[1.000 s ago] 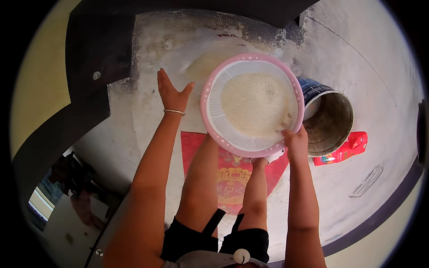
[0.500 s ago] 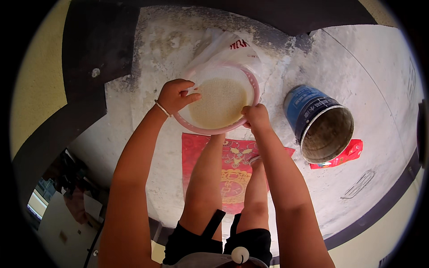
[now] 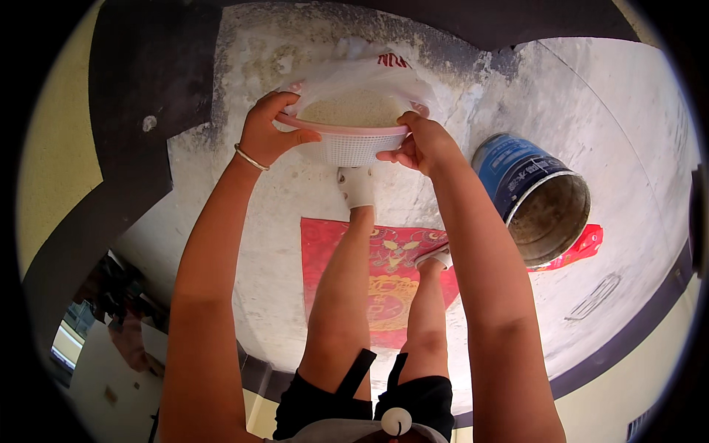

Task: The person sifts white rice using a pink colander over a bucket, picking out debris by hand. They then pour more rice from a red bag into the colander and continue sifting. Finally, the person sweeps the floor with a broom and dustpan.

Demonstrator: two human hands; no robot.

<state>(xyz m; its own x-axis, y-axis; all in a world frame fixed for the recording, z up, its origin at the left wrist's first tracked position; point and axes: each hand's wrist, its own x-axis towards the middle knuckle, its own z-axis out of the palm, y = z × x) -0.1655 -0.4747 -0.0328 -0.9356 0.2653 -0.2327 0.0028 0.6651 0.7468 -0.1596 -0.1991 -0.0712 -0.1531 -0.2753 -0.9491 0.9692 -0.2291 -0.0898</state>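
Observation:
A white mesh colander (image 3: 353,150) with a pink rim is held up over the floor, tilted so its far side dips away from me. Pale fine grains (image 3: 351,109) lie inside it. Beyond the far rim, a translucent plastic bag (image 3: 340,81) with red print drapes up against the colander; whether grains are passing into it is hidden. My left hand (image 3: 264,131) grips the left end of the rim, fingers beyond it and thumb on the near side. At the right end, my right hand (image 3: 427,144) clasps the rim, thumb on top and fingers beneath.
To the right a blue bucket (image 3: 509,166) lies on its side, mouth toward me, partly covering a red packet (image 3: 588,242). A red and gold mat (image 3: 325,258) is under my legs. My white shoe (image 3: 356,188) stands below the colander. Dark wall edging (image 3: 148,66) runs along the left.
The colander has tipped forward and moved away from me, so its mesh underside now shows. My left hand has closed on the rim. One foot has come into view beneath.

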